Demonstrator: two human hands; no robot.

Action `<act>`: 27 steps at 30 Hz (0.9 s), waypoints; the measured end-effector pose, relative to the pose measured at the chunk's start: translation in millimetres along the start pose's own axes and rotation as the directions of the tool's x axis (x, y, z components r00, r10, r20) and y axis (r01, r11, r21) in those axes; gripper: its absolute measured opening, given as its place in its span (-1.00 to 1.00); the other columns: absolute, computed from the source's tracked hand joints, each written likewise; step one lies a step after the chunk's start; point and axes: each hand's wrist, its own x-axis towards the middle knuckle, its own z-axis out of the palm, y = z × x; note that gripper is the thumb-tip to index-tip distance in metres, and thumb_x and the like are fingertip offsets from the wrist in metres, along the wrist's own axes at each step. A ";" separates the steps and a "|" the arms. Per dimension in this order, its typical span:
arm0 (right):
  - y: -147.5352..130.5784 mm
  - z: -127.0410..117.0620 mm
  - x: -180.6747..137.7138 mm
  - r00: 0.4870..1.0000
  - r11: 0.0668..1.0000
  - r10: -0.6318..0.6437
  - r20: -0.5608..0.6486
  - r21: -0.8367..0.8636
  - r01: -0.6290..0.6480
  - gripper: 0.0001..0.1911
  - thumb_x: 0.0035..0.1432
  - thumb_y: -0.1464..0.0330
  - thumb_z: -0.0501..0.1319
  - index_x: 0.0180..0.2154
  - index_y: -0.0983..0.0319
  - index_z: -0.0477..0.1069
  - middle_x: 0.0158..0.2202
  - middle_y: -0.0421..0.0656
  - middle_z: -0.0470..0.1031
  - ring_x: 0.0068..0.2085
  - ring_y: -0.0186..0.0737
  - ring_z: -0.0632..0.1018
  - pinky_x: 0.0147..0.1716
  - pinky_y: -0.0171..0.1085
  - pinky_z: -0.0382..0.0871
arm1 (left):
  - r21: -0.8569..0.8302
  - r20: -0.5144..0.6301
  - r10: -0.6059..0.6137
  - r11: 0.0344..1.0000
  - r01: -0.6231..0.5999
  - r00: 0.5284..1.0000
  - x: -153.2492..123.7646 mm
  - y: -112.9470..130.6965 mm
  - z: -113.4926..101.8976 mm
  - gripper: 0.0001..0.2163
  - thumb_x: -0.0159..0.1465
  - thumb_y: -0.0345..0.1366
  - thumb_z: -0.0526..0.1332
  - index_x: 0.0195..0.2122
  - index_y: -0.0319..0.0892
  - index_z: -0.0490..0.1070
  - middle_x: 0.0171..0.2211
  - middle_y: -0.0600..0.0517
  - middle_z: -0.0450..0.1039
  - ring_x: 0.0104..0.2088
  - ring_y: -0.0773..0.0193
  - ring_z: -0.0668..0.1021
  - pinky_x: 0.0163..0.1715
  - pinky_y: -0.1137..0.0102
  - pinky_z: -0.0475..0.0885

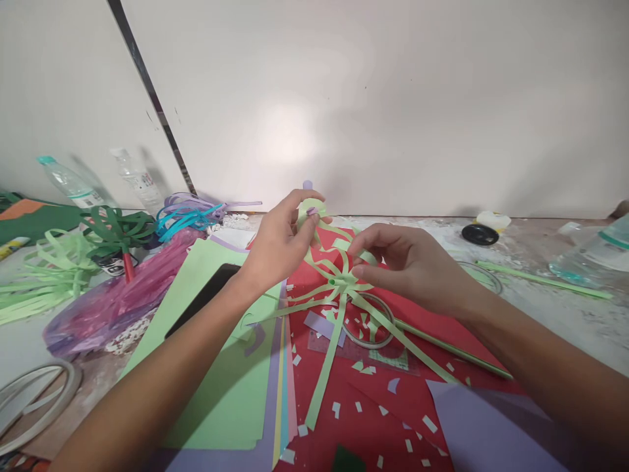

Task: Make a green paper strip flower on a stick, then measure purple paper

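Light green paper strips [339, 282] fan out from a small rolled centre over red paper, some looping upward and some hanging loose. My right hand [398, 262] is at their right side, thumb and forefinger closed on one strip. Farther back, my left hand [285, 236] has its fingers closed around a curled light green paper strip [313, 208] with a small purple bit on it. A purple rounded tip [307, 185] shows just above those fingers. From the centre a thin green paper stick [457, 351] slants to the lower right.
Red paper [329, 387] bears scraps, a tape roll [388, 337] and a clear ruler [319, 341]. To the left are stacked green sheets [196, 406], a black phone [201, 298], a pink plastic bag [162, 282] and fringed paper flowers [120, 229]. Bottles [137, 178] stand by the wall.
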 end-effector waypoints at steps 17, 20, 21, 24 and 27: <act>10.4 3.4 2.3 0.966 0.996 -0.083 -0.245 -0.003 0.085 -0.83 0.08 0.54 0.08 -0.31 0.16 0.28 -0.43 -0.22 0.34 -0.39 -0.28 0.36 -0.40 -0.27 0.25 | 0.211 -0.019 0.056 0.976 -0.050 0.998 0.1 -1.5 2.3 -0.86 0.27 -0.32 0.12 -0.19 -0.07 0.43 -0.55 0.13 0.32 -0.59 0.35 0.29 -0.53 0.42 0.24; 16.5 0.5 5.6 0.974 0.988 -0.025 -0.226 0.140 0.058 -0.81 0.01 0.55 0.03 -0.35 0.15 0.22 -0.49 -0.25 0.23 -0.46 -0.29 0.28 -0.47 -0.27 0.20 | 0.215 -0.024 0.032 0.976 -0.026 0.999 0.1 0.2 3.0 -0.86 0.26 -0.34 0.11 -0.19 -0.08 0.42 -0.53 0.13 0.34 -0.59 0.38 0.27 -0.55 0.43 0.24; 17.3 -0.4 6.2 0.975 0.983 -0.012 -0.222 0.177 0.052 -0.82 0.00 0.53 0.05 -0.35 0.15 0.21 -0.47 -0.25 0.21 -0.46 -0.30 0.26 -0.47 -0.27 0.19 | 0.215 -0.026 0.024 0.976 -0.018 0.999 -0.1 1.2 3.1 -0.85 0.26 -0.35 0.11 -0.19 -0.08 0.42 -0.51 0.13 0.36 -0.59 0.38 0.28 -0.54 0.44 0.24; 14.4 -1.7 5.3 0.973 0.983 0.014 -0.229 0.181 0.028 -0.81 0.02 0.50 0.12 -0.31 0.13 0.21 -0.41 -0.24 0.19 -0.45 -0.30 0.25 -0.48 -0.26 0.17 | 0.208 -0.037 0.010 0.978 -0.002 0.999 -0.8 4.2 3.0 -0.83 0.26 -0.37 0.11 -0.16 -0.09 0.41 -0.45 0.10 0.42 -0.55 0.37 0.34 -0.50 0.44 0.27; 9.3 -1.9 2.9 0.972 0.992 0.031 -0.234 0.125 -0.002 -0.76 0.03 0.51 0.15 -0.27 0.10 0.20 -0.41 -0.25 0.16 -0.48 -0.31 0.21 -0.52 -0.27 0.12 | 0.206 -0.068 0.018 0.979 -0.004 0.998 -1.3 5.3 2.1 -0.81 0.26 -0.38 0.10 -0.13 -0.10 0.41 -0.38 0.07 0.48 -0.48 0.33 0.40 -0.45 0.43 0.29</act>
